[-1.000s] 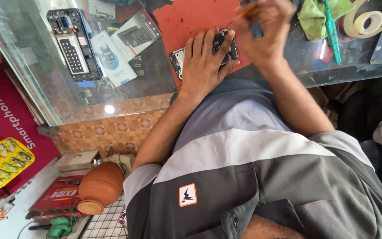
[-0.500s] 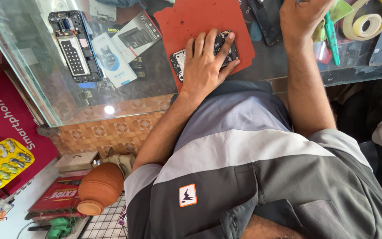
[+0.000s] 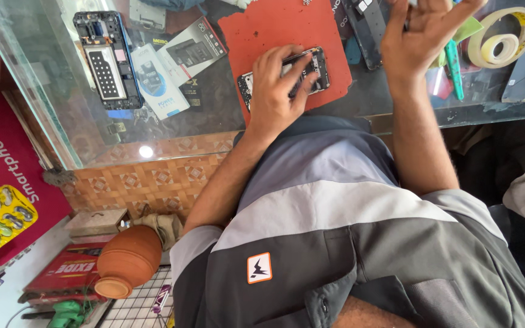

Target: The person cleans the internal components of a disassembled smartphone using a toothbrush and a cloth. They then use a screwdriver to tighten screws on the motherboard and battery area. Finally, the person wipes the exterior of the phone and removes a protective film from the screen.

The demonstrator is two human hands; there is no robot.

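From up here I look straight down over my own chest, the grey and black shirt (image 3: 347, 243) with its small orange patch filling the near part of the view. Off to the near left, below the counter, a round clay pot (image 3: 126, 260) lies tipped on a wire rack, with a flat red box (image 3: 62, 276) beside it.

Beyond the shirt comes the glass counter (image 3: 44, 91). My left hand (image 3: 277, 91) lies palm down on the opened phone (image 3: 311, 70), fingers spread and curled over it, pressing it flat rather than lifting it. The phone lies at the near edge of the red work mat (image 3: 274, 27), its dark inner side up, partly hidden under my fingers.

My right hand (image 3: 423, 33) hangs raised above the counter, well to the right of the phone, fingers loosely spread and open. I cannot tell whether anything small sits between the fingertips at the top edge.

Further right lie a green-handled tool (image 3: 454, 70) and a roll of yellowish tape (image 3: 502, 36). Far left on the glass rests a stripped blue phone frame (image 3: 107, 61), with two small printed cartons (image 3: 174, 67) between it and the mat.
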